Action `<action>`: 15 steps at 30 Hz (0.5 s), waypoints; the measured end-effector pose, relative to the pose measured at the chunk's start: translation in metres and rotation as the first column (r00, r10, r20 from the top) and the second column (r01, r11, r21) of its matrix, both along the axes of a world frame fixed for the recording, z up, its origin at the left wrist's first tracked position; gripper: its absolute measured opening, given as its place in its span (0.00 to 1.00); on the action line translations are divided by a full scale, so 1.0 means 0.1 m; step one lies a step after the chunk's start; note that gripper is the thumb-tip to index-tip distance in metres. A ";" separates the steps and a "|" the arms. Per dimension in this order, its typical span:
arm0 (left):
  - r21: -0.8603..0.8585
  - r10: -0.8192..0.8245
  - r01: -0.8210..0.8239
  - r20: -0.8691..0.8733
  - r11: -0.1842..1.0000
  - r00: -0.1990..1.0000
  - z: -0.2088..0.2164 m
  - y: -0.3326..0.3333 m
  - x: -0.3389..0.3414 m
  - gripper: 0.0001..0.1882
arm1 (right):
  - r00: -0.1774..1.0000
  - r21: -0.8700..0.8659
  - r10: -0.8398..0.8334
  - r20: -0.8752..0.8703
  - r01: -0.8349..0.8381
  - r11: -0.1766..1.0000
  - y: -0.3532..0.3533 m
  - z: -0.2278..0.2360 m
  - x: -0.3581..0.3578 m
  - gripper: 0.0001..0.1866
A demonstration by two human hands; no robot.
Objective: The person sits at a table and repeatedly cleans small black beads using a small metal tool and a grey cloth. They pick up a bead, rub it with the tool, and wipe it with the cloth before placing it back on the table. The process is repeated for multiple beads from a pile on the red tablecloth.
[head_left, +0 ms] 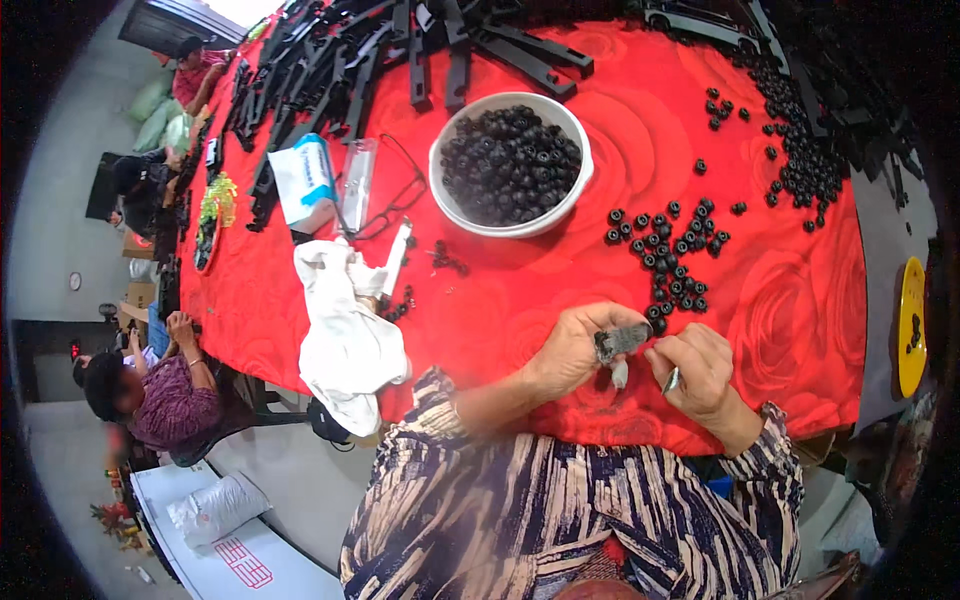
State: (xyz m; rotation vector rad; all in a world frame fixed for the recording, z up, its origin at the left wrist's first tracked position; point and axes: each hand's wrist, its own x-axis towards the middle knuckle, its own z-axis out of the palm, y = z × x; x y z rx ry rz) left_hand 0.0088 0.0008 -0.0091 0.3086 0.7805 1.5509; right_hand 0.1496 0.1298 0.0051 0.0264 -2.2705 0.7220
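Note:
My left hand [572,352] is closed around a short dark grey piece [622,342], rough and greyish on top; its exact kind is unclear. A white wrapping [619,374] shows at a fingertip below that piece. Close by on the right, my right hand [703,370] is curled around a slim metal tool [673,380], of which only a short shiny end shows. Just beyond both hands, small round black parts with holes [662,265] lie loose on the red tablecloth [500,300].
A white bowl [440,205] full of black parts stands further off. Long black bars [420,60] are piled at the back. On the left lie a white cloth [345,350], glasses [400,195] and a blue-and-white pack [305,180]. Other people sit along the left side.

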 end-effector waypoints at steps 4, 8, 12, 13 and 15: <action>0.143 0.347 -0.318 -0.465 0.937 0.814 0.28 0.02 -0.27 0.11 | 0.999 0.000 -0.052 0.002 0.052 0.999 0.04 0.00 -0.01 0.13; 0.267 0.497 -0.537 -0.796 0.800 0.345 0.63 0.07 -0.65 0.17 | 0.998 -0.002 -0.059 0.012 0.059 0.998 0.04 0.01 0.02 0.12; 0.391 0.430 -0.532 -0.901 0.751 -0.055 0.57 0.16 -1.03 0.21 | 0.998 -0.007 -0.066 -0.003 0.066 0.998 0.06 0.04 0.01 0.12; 0.382 0.417 -0.551 -0.907 0.742 -0.067 0.57 0.15 -1.01 0.22 | 0.997 -0.009 -0.077 -0.009 0.077 0.997 0.05 0.04 0.02 0.12; 0.443 0.440 -0.547 -0.886 0.710 -0.147 0.54 0.14 -1.04 0.22 | 0.995 -0.009 -0.100 -0.009 0.100 0.995 0.08 0.07 0.02 0.11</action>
